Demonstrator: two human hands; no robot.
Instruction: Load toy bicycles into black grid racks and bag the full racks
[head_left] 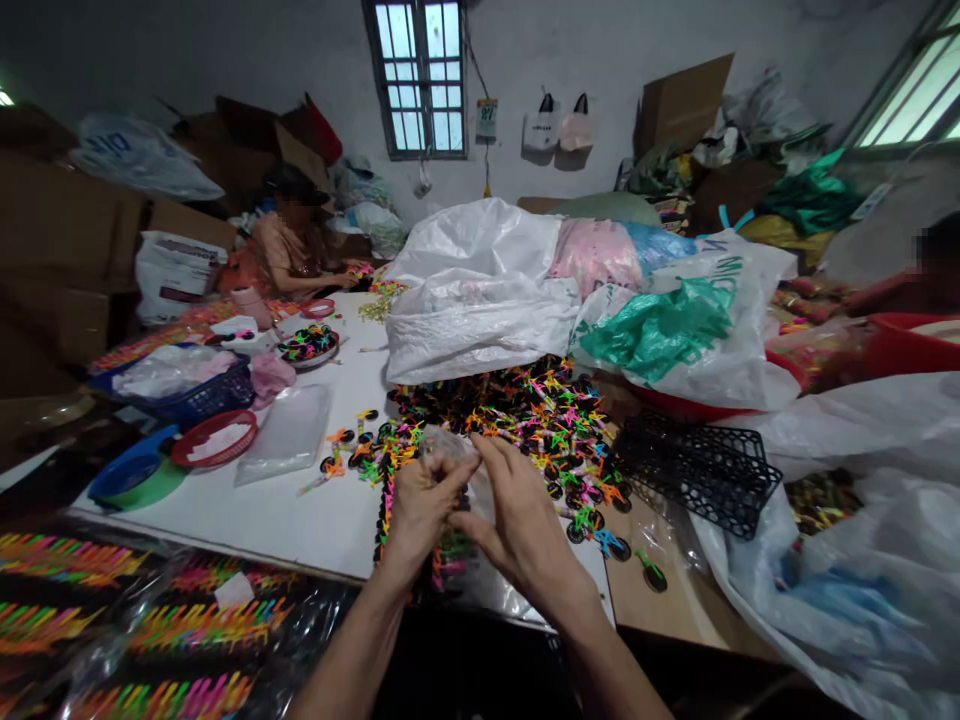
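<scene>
My left hand [418, 510] and my right hand [517, 520] meet at the near edge of a white table [300, 510]. Both pinch the mouth of a small clear plastic bag [450, 445] that holds a row of small colourful toy bicycles with black wheels [450, 550]. Just behind the hands lies a big loose heap of the same toy bicycles [525, 410].
A black plastic basket [697, 470] lies right of the heap. Large white sacks [480, 300] fill the table's back. Red [214, 440] and blue [124, 475] bowls and clear bags [285, 435] sit at left. Packed bags of toys [187, 625] lie near left. Another person [289, 245] sits far left.
</scene>
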